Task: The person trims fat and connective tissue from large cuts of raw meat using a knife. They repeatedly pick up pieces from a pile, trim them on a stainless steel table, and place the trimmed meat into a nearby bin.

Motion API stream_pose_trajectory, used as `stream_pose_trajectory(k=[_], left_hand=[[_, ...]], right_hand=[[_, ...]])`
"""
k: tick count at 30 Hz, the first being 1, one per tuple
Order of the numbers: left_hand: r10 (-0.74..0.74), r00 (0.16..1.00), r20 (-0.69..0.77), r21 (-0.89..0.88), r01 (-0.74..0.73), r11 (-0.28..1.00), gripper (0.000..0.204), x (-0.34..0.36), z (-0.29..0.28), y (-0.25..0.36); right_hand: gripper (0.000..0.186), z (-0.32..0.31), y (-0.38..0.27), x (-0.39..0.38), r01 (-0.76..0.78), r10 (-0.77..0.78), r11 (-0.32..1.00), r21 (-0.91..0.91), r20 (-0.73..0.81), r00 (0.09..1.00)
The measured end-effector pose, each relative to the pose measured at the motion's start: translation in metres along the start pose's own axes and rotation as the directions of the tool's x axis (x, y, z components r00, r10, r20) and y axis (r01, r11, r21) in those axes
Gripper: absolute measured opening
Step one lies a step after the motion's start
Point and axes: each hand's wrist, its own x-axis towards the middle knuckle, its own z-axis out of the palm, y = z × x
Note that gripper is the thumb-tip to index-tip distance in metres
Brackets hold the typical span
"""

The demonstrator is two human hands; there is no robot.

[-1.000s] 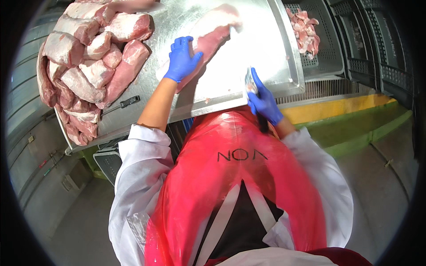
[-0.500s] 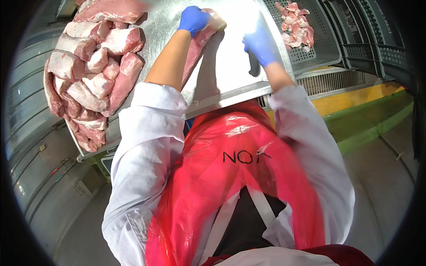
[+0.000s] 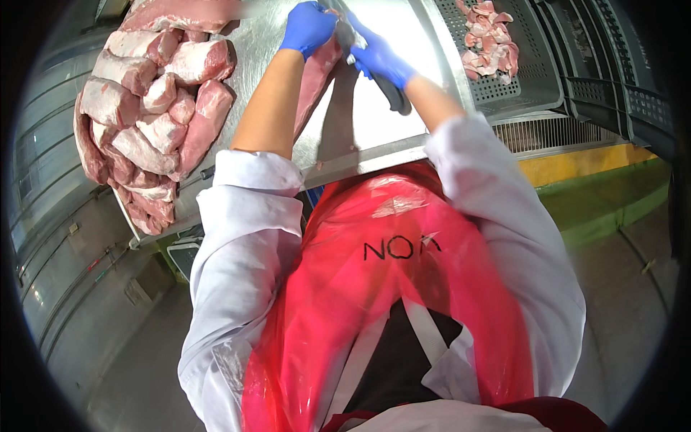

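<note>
A long, pale pink strip of pork loin (image 3: 317, 83) lies lengthwise on the metal tabletop. At its far end my left hand (image 3: 309, 30), in a blue glove, is closed over the meat. My right hand (image 3: 380, 61), also blue-gloved, is wrapped round a knife (image 3: 394, 97), whose dark handle end sticks out toward me below the palm. The blade side points toward the far end of the loin, close beside my left hand. Glare and the gloves hide how far the edge is in the meat.
Several pork pieces (image 3: 147, 133) are heaped on the table's left side. Beyond the right edge, a grey perforated crate (image 3: 536, 79) holds small pink trimmings (image 3: 491, 43). Dark crates (image 3: 612, 79) stand farther right. The table's raised metal rim (image 3: 374, 160) runs along my apron.
My right hand has moved left and away from me, bringing the knife to the loin's far end. My left hand has shifted slightly left and farther away.
</note>
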Motion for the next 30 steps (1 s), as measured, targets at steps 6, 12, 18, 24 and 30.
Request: stream_pose_trajectory(k=[6, 12, 18, 24, 30], left_hand=[[-0.056, 0.998, 0.024, -0.315, 0.061, 0.947, 0.021, 0.024, -0.009, -0.066], [-0.008, 0.996, 0.089, -0.307, 0.035, 0.951, 0.020, 0.000, -0.029, 0.012], [-0.012, 0.995, 0.099, -0.611, 0.070, 0.788, 0.017, 0.010, -0.044, -0.038], [0.045, 0.988, 0.146, -0.701, 0.071, 0.710, 0.017, 0.021, -0.037, -0.025], [0.062, 0.980, 0.188, -0.774, 0.109, 0.623, 0.017, 0.009, -0.064, -0.029]], right_hand=[[0.075, 0.017, 0.005, -0.051, 0.005, -0.001, 0.999, -0.032, 0.115, 0.993], [0.078, 0.008, 0.003, 0.040, 0.063, -0.062, 0.998, -0.017, 0.046, 0.997], [0.078, 0.015, 0.002, -0.030, 0.065, -0.041, 0.993, -0.099, 0.234, 0.971], [0.078, 0.038, 0.000, 0.018, 0.047, -0.041, 0.997, -0.056, 0.108, 0.993], [0.069, 0.048, -0.001, -0.020, 0.016, 0.010, 0.987, -0.160, 0.157, 0.988]])
